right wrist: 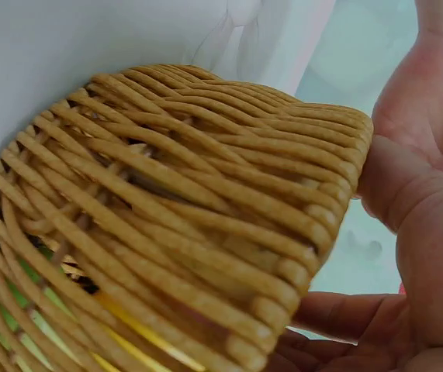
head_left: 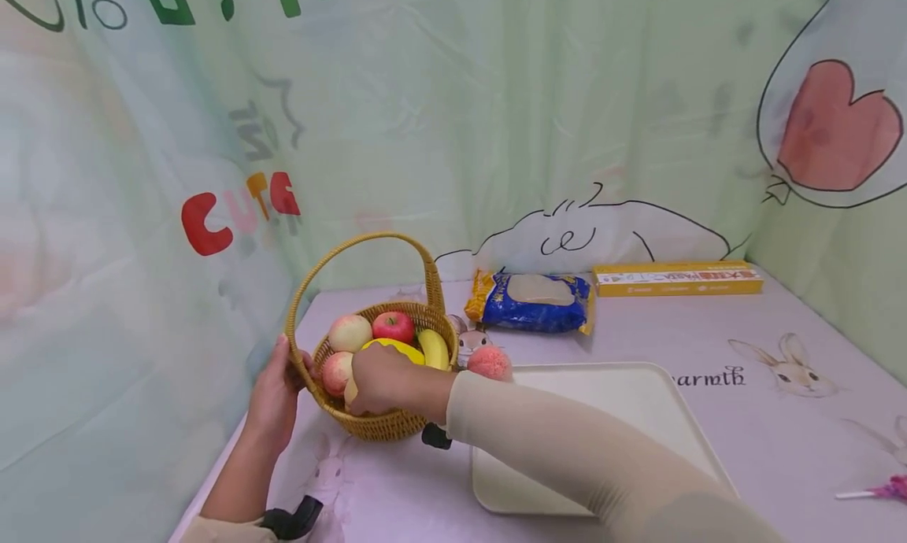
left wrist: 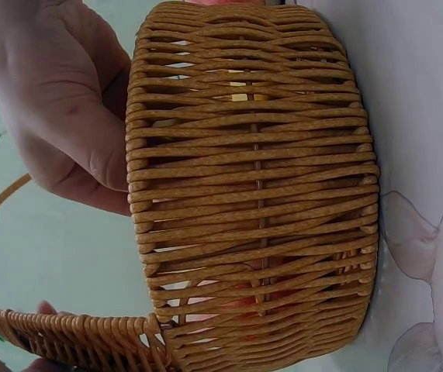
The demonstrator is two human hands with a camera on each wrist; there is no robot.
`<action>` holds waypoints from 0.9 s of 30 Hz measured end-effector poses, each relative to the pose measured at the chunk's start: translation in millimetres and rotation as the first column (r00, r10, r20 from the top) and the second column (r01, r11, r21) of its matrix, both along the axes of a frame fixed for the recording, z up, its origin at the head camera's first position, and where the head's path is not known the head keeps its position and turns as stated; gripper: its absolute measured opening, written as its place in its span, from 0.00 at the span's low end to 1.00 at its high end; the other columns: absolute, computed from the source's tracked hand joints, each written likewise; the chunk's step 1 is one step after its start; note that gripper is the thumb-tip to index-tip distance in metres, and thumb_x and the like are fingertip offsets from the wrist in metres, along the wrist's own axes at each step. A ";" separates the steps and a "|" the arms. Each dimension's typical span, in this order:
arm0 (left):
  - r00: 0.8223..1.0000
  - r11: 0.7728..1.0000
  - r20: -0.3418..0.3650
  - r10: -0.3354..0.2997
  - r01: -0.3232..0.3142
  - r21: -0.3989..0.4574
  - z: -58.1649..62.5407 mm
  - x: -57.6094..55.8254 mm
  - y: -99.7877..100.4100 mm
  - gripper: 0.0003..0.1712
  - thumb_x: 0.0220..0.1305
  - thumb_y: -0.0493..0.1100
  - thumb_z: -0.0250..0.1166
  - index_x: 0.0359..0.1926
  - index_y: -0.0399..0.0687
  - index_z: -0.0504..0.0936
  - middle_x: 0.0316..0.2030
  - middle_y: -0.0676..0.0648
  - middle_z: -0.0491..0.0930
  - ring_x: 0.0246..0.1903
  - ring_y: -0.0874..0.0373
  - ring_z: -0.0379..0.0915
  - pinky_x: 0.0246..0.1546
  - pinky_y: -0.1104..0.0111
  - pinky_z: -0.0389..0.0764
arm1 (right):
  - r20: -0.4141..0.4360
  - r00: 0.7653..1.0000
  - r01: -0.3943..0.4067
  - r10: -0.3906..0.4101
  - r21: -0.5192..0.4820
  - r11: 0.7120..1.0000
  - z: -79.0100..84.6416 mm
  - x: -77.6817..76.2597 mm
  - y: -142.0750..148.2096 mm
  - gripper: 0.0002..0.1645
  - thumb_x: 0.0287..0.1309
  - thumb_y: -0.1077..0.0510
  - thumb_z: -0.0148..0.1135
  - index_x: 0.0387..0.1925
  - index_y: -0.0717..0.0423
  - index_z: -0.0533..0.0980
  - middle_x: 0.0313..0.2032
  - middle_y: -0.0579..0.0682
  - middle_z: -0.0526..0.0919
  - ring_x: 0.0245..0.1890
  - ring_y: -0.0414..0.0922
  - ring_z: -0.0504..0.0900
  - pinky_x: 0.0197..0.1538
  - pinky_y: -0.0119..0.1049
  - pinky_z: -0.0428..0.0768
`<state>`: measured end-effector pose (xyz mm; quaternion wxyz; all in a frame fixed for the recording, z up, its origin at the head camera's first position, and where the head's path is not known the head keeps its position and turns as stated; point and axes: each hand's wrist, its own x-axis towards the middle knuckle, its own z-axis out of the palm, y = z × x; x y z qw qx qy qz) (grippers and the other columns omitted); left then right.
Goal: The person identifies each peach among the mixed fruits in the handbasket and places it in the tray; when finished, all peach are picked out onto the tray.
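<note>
A wicker basket (head_left: 386, 426) with a tall arched handle stands at the left of the table. In it lie two pale pink peaches (head_left: 349, 334), a red apple (head_left: 394, 326), a banana (head_left: 433, 349) and a smooth yellow fruit (head_left: 400, 348) of unclear kind. My left hand (head_left: 275, 397) grips the basket's left side by the handle base. Over the front rim reaches my right hand (head_left: 383, 379), bent down among the fruit beside the lower peach. Its fingertips are hidden in the head view; a pale tan edge shows next to them, too covered to name.
Right of the basket lies a cream tray (head_left: 595, 393), partly under my right forearm. A pink fuzzy ball (head_left: 490, 363) sits at its corner. Behind are a blue-and-yellow packet (head_left: 531, 301) and a long yellow box (head_left: 678, 279). A pink item with a white stick (head_left: 879, 491) lies far right.
</note>
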<state>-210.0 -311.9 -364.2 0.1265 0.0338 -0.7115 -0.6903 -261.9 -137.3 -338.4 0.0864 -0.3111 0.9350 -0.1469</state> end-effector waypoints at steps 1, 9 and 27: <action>1.000 1.000 0.000 0.001 -0.001 0.003 0.0 -0.2 0.5 0.35 0.80 0.68 0.40 0.41 0.41 0.72 0.33 0.52 0.74 0.40 0.55 0.70 0.51 0.65 0.70 | 0.003 1.000 0.008 -0.008 -0.005 1.000 -0.1 -0.3 0.5 0.21 0.50 0.44 0.80 0.32 0.53 0.81 0.27 0.46 0.80 0.34 0.43 0.78 0.37 0.33 0.77; 1.000 1.000 0.016 0.008 -0.008 0.002 0.1 -2.2 1.8 0.31 0.80 0.69 0.41 0.39 0.49 0.74 0.34 0.53 0.73 0.40 0.55 0.69 0.51 0.66 0.71 | 0.020 1.000 0.014 -0.013 -0.060 0.998 0.6 -10.8 10.8 0.23 0.47 0.42 0.79 0.28 0.52 0.76 0.24 0.45 0.72 0.31 0.41 0.73 0.30 0.32 0.71; 1.000 0.999 0.005 -0.022 0.021 0.031 1.2 0.8 1.8 0.31 0.81 0.67 0.41 0.37 0.50 0.75 0.32 0.56 0.74 0.37 0.60 0.70 0.48 0.67 0.70 | 0.072 0.997 -0.011 0.033 -0.291 0.957 17.2 -22.7 65.2 0.34 0.48 0.40 0.76 0.56 0.49 0.84 0.39 0.43 0.86 0.39 0.41 0.77 0.40 0.31 0.76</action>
